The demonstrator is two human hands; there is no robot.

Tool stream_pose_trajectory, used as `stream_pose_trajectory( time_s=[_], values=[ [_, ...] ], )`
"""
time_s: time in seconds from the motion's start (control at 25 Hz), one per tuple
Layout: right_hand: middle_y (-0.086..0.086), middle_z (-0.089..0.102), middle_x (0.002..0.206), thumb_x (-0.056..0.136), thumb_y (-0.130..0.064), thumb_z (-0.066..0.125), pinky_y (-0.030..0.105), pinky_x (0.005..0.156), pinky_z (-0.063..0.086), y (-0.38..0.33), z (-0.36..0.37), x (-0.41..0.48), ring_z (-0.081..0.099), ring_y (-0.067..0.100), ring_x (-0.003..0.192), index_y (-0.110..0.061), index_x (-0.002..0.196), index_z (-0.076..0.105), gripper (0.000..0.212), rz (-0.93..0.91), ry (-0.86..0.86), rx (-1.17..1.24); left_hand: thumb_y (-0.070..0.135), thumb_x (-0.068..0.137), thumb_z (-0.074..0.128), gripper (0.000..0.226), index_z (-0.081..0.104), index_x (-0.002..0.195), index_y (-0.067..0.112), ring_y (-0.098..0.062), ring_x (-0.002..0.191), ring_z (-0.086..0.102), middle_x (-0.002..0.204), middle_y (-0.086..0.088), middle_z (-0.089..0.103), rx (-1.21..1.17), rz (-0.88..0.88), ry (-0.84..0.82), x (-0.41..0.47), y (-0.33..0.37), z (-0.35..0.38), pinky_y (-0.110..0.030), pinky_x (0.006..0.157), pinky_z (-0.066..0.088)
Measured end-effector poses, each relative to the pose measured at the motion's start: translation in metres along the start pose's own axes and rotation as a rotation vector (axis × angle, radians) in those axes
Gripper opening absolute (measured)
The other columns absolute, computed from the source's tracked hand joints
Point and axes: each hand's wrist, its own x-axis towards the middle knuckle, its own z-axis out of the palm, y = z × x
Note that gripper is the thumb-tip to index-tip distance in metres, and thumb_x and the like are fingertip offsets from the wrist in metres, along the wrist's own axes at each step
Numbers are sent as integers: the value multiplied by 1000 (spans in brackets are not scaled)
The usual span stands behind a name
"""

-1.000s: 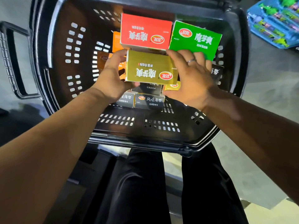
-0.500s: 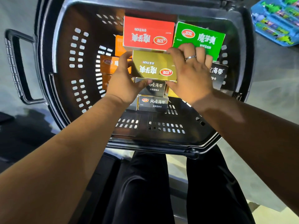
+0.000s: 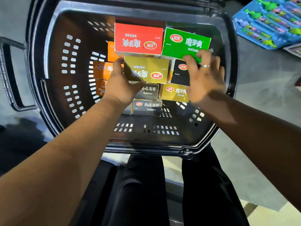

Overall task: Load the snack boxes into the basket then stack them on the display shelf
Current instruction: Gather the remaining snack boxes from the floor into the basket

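A black plastic basket [image 3: 53,75] holds several snack boxes. A red box [image 3: 138,39] and a green box [image 3: 184,43] lie at the far side. An olive-gold box [image 3: 149,69] sits in the middle, and my left hand [image 3: 120,82] grips its left end, thumb under its near edge. My right hand [image 3: 205,75], with a ring on one finger, hovers with spread fingers over a black box [image 3: 179,74], its fingertips at the green box's near edge. Orange boxes [image 3: 102,70] lie at the left. Dark seaweed boxes [image 3: 146,107] and a yellow box [image 3: 174,93] sit nearer me.
The basket's handle [image 3: 9,79] sticks out at the left. A blue tray of green toys [image 3: 268,22] lies on the grey floor at the upper right. My legs in black trousers [image 3: 146,185] stand below the basket's near rim.
My right hand has let go of the olive-gold box and moved right, uncovering the black and yellow boxes. My left hand still holds the olive-gold box's left end.
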Motion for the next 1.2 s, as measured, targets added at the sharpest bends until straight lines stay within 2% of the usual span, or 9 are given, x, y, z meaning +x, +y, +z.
stream_pose_trajectory(
  time_s=[0.12, 0.24, 0.44, 0.6, 0.72, 0.88, 0.96, 1.04, 1.2],
  values=[
    [18, 38, 138, 70, -2, 69, 48, 88, 40, 0, -3, 3, 43, 44, 115, -22, 141, 36, 81, -60, -34, -31, 22, 79, 80, 92, 22, 151, 15, -21, 119, 53, 126, -2, 52, 119, 40, -40, -5, 1, -2, -23, 93, 39],
    [15, 32, 142, 70, -19, 80, 46, 93, 36, 8, -26, 2, 39, 38, 121, -23, 144, 32, 88, -27, -168, 6, 29, 80, 78, 102, 11, 155, 18, -33, 135, 38, 147, -15, 35, 391, 43, -70, -24, 14, -10, -39, 110, 32],
    [12, 21, 154, 77, -44, 75, 48, 108, 27, 11, -107, -34, 28, 37, 135, -27, 152, 24, 92, 61, -186, 96, 46, 82, 71, 99, 11, 156, 20, -34, 146, 21, 157, -17, 24, 764, 302, -19, -79, 61, -46, -49, 119, 22],
    [7, 8, 162, 84, -57, 61, 54, 117, 10, 13, -202, -91, 13, 35, 145, -33, 154, 13, 89, 205, -158, 164, 54, 90, 57, 95, -5, 156, 28, -29, 152, 2, 164, -9, 5, 863, 394, -10, -154, 138, -86, -46, 122, 6],
    [3, 0, 163, 85, -61, 57, 54, 118, 2, 20, -277, -148, 5, 33, 148, -39, 154, 7, 89, 295, -91, 266, 58, 87, 56, 97, -4, 156, 28, -27, 152, 2, 164, -9, 6, 845, 521, 31, -219, 189, -113, -46, 122, 3],
    [3, -4, 163, 84, -65, 55, 55, 119, 5, 40, -347, -234, 6, 35, 147, -41, 154, 8, 88, 374, 1, 318, 59, 83, 61, 100, 3, 157, 28, -26, 152, 6, 164, -5, 11, 834, 700, 37, -304, 247, -130, -45, 122, 5],
    [5, 4, 164, 82, -66, 57, 55, 118, 11, 56, -371, -272, 13, 37, 146, -39, 154, 17, 86, 415, 75, 348, 59, 82, 62, 99, 4, 156, 30, -24, 152, 6, 164, -1, 10, 836, 779, 12, -342, 274, -129, -43, 121, 4],
    [8, 11, 163, 81, -66, 59, 54, 117, 17, 81, -393, -307, 20, 39, 143, -38, 152, 24, 84, 460, 145, 385, 62, 82, 61, 98, 5, 156, 29, -24, 151, 9, 164, -1, 12, 868, 859, -2, -377, 298, -121, -44, 121, 5],
    [5, 11, 162, 81, -69, 56, 47, 115, 19, 138, -413, -378, 21, 37, 142, -40, 152, 23, 83, 578, 147, 456, 69, 80, 57, 100, 10, 156, 25, -27, 149, 17, 161, -5, 21, 904, 988, -43, -434, 339, -79, -46, 121, 15]
  ],
)
